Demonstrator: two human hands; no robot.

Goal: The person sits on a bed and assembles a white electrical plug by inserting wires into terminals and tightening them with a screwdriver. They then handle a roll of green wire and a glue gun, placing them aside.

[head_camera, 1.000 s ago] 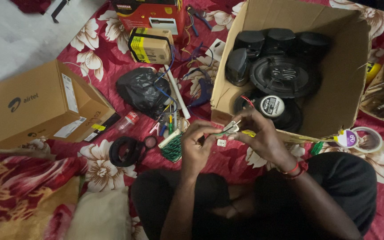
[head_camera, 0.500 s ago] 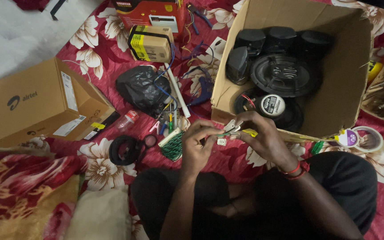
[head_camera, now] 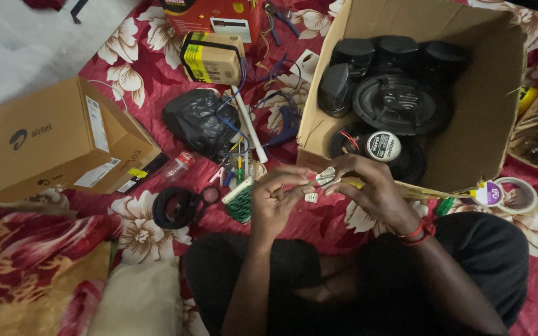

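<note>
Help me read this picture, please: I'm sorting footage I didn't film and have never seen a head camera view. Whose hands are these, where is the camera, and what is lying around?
The camera sits on a person's head and looks down, so the dark legs at the bottom and both hands belong to the wearer, who sits on a red flowered cloth.

The left hand and right hand meet in the middle, pinching a small white connector piece with thin wires; its details are too small to tell. A second small white piece shows just below.

Behind the hands stands an open cardboard box filled with black round speakers. To the left lie a closed cardboard box, a black plastic bag, a white tube and a black coil. Tape rolls lie at right.
</note>
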